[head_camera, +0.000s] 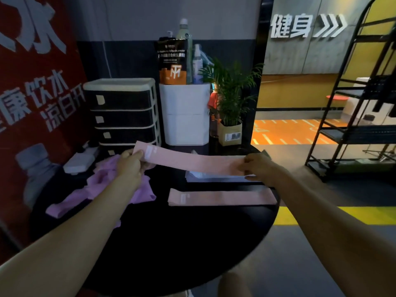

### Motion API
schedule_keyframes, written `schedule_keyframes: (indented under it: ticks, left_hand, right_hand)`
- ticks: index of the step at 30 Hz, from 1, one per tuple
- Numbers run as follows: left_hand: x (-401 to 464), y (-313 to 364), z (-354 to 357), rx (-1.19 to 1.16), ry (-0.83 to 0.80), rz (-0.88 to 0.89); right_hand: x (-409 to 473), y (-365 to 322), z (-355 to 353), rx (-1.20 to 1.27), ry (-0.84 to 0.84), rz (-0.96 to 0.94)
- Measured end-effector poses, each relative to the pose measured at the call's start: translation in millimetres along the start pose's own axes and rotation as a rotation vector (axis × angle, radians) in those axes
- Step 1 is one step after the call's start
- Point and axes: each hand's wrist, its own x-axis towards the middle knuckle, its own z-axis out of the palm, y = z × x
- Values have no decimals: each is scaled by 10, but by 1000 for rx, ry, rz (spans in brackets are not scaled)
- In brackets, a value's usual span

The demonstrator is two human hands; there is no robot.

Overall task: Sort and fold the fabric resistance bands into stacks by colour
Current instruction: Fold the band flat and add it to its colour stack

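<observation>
Above the dark round bench [192,243], both forearms reach forward. At the left, the left hand [129,165] pinches one end of a pink band [192,162], over a heap of purple bands [100,189]. The band stretches level across to the right hand [260,169], which grips its other end. Beneath lie what seems a pale folded stack [214,179] and a flat pink band [220,198].

Pink band [192,160] stretched flat in mid-air — pink stack [221,197] below, purple heap [102,185] left.
</observation>
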Motion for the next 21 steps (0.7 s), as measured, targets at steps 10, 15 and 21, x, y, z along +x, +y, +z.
schedule_keyframes:
  ticks: [10,15,21]
  left_hand:
    - [-283,-639,15,520,-69,51]
    - [-419,-813,20,826,-79,153]
    - [-445,-963,-51,938,-117,193]
  right_hand:
    - [-189,616,-253,1,333,-13]
    - [-212,801,-288,-180,429,-21]
    - [-219,952,-192,-233,471,-27]
